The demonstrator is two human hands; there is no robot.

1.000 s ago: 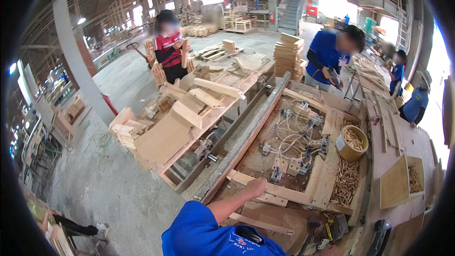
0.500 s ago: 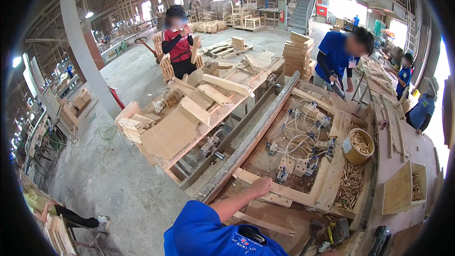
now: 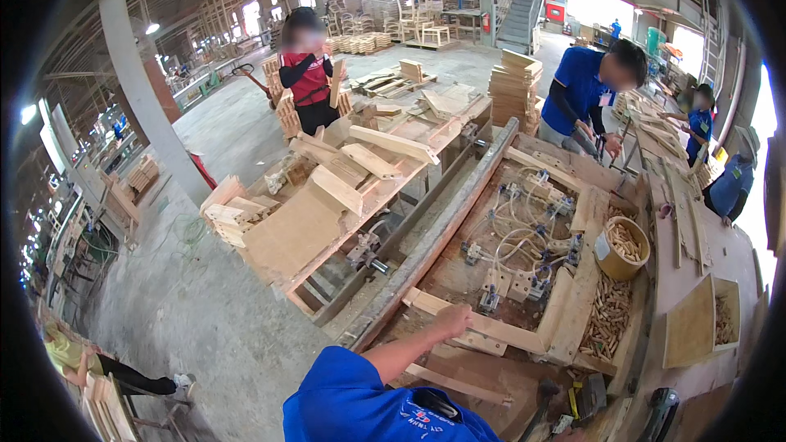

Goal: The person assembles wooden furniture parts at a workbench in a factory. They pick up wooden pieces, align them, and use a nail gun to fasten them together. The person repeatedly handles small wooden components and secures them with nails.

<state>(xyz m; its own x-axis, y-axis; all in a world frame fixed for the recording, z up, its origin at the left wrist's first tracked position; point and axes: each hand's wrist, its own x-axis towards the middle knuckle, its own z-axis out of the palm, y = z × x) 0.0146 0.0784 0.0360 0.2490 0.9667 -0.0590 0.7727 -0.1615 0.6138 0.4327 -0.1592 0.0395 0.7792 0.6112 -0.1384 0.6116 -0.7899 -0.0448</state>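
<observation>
My left hand [image 3: 453, 322] is closed over a pale wooden rail [image 3: 503, 333] that lies along the near side of a workbench jig. Inside the jig, clear air hoses [image 3: 512, 239] link several small pneumatic cylinders [image 3: 491, 301]. Nearer to me another thin wooden strip [image 3: 458, 385] lies on the bench. A hammer [image 3: 540, 403] rests beside a yellow and black tool [image 3: 583, 397]. Only a skin-coloured sliver, seemingly my right hand [image 3: 571, 436], shows at the lower edge; its fingers are hidden.
Loose wooden dowels [image 3: 607, 323] fill a trough on the right, below a dowel bucket [image 3: 616, 258]. An open wooden box [image 3: 688, 331] stands beyond. Across the long metal-edged beam [image 3: 442, 233], a table [image 3: 286, 245] carries cut boards. A co-worker in blue [image 3: 577, 90] stands at the far end.
My left hand stays on the rail. The co-worker in blue at the far end has shifted posture and moved a hand forward over the bench. The view has tilted slightly.
</observation>
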